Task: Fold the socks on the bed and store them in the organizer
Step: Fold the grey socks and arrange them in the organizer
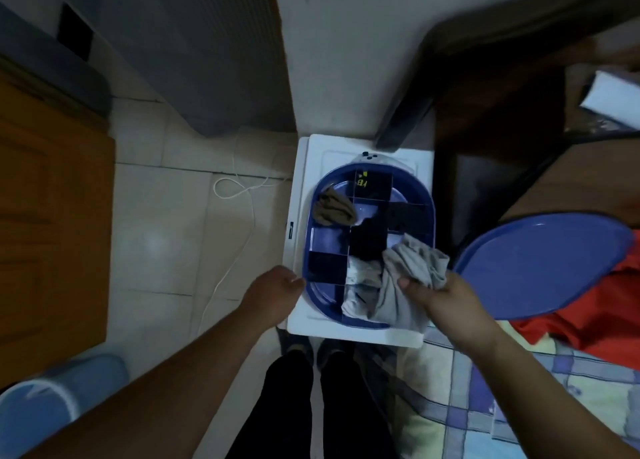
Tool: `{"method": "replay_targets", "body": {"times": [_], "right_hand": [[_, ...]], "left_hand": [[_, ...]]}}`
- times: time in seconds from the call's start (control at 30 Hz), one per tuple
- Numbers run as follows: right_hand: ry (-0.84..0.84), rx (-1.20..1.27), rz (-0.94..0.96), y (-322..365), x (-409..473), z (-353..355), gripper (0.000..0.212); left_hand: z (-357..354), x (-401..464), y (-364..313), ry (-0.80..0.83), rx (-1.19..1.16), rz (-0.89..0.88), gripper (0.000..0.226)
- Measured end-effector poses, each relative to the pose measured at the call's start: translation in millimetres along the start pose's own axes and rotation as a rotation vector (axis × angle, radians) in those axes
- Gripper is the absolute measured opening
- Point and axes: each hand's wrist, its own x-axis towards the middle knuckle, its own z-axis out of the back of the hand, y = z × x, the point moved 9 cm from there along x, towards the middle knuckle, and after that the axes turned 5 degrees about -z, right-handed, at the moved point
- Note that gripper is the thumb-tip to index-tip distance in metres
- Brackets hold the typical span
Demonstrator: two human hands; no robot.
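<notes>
We see our right hand (438, 294) pinching a grey sock (410, 278) that drapes over the near right rim of the blue organizer (427, 212), its long axis running from the fingers down toward us. Our left hand (277, 285) curls against the organizer's near left rim. Beyond both hands, compartments hold a brown sock (332, 209), a black sock (369, 240) and a light sock (360, 285); the blue lid (540, 268) lies right of our right hand.

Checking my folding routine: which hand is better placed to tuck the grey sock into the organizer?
Right hand: it already grips the grey sock over the organizer. Left hand only touches the rim.
</notes>
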Motion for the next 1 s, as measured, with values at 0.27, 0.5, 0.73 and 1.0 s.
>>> {"method": "replay_targets", "body": {"times": [0.27, 0.5, 0.73, 1.0], "right_hand": [[0.225, 0.115, 0.179, 57, 69, -92, 0.031], [0.127, 0.059, 0.248, 64, 113, -108, 0.031], [-0.022, -0.132, 0.473, 71, 114, -113, 0.035], [-0.324, -0.539, 0.544, 69, 86, -96, 0.053]], "left_hand": [[-1, 54, 4, -0.123, -0.186, -0.155, 0.021], [-4, 53, 7, -0.148, -0.322, -0.200, 0.022], [-6, 56, 10, -0.153, -0.331, -0.195, 0.021], [-8, 59, 12, -0.144, -0.333, -0.191, 0.018]]}}
